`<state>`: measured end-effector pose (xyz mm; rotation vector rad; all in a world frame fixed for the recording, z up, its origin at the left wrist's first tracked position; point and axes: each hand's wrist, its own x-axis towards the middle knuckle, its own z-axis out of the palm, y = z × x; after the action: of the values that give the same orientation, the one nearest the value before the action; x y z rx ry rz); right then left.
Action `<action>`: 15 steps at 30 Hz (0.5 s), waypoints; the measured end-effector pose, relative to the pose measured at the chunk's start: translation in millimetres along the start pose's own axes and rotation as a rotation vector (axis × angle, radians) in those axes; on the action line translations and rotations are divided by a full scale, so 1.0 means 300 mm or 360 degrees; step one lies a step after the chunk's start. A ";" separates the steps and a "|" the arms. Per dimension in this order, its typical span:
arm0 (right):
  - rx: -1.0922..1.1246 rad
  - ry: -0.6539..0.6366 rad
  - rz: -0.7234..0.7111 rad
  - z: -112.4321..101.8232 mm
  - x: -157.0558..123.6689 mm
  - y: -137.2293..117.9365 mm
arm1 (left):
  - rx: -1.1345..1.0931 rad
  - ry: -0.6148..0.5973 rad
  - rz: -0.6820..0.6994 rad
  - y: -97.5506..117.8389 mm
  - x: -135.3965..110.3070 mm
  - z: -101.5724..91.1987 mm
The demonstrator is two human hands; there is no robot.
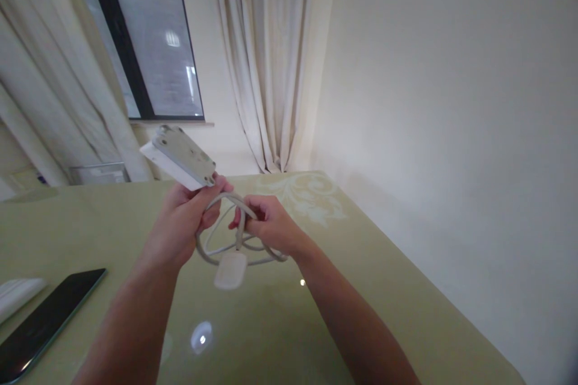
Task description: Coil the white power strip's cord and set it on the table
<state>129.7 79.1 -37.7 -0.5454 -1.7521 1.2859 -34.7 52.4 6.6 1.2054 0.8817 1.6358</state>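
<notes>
My left hand [183, 216] grips the near end of a white plastic power strip [180, 157], a flat, hard block tilted up and away over the glossy, pale green table [383, 289]. Its smooth, rubbery white cable [217, 249] hangs in loose loops between my hands, above the tabletop. My right hand [266, 224] is closed around the bundled loops, just beside the left. A blurred white plug [230, 271] dangles below. A dark, flat phone [43, 325] lies on the table, well apart at left.
</notes>
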 end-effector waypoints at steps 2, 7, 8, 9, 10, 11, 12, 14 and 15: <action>0.0195 -0.0113 0.0008 0.009 -0.011 -0.022 | -0.0205 0.0009 -0.0110 0.012 0.001 0.000; -0.0665 0.0009 -0.0244 0.006 -0.022 -0.045 | -0.0327 0.0095 -0.0308 0.010 0.017 -0.002; -0.0983 0.0086 -0.0315 0.000 -0.022 -0.041 | -0.0291 0.0134 -0.0336 0.005 0.022 -0.003; -0.1278 0.0171 -0.0403 -0.007 -0.022 -0.036 | -0.0261 0.0175 -0.0366 0.001 0.026 -0.003; -0.1523 0.0257 -0.0517 -0.014 -0.023 -0.028 | -0.0248 0.0207 -0.0399 -0.004 0.030 -0.003; -0.1712 0.0331 -0.0655 -0.021 -0.024 -0.019 | -0.0256 0.0237 -0.0431 -0.009 0.034 -0.002; -0.1840 0.0379 -0.0807 -0.028 -0.025 -0.008 | -0.0285 0.0253 -0.0461 -0.014 0.038 -0.002; -0.1973 0.0418 -0.1105 -0.040 -0.028 0.011 | -0.0367 0.0248 -0.0502 -0.025 0.047 -0.003; -0.2019 0.0412 -0.1227 -0.045 -0.029 0.019 | -0.0408 0.0231 -0.0502 -0.033 0.051 -0.005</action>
<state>144.8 82.0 -45.1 -0.5549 -2.0641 -0.5098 -35.6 70.1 2.2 0.7384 0.8712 1.5349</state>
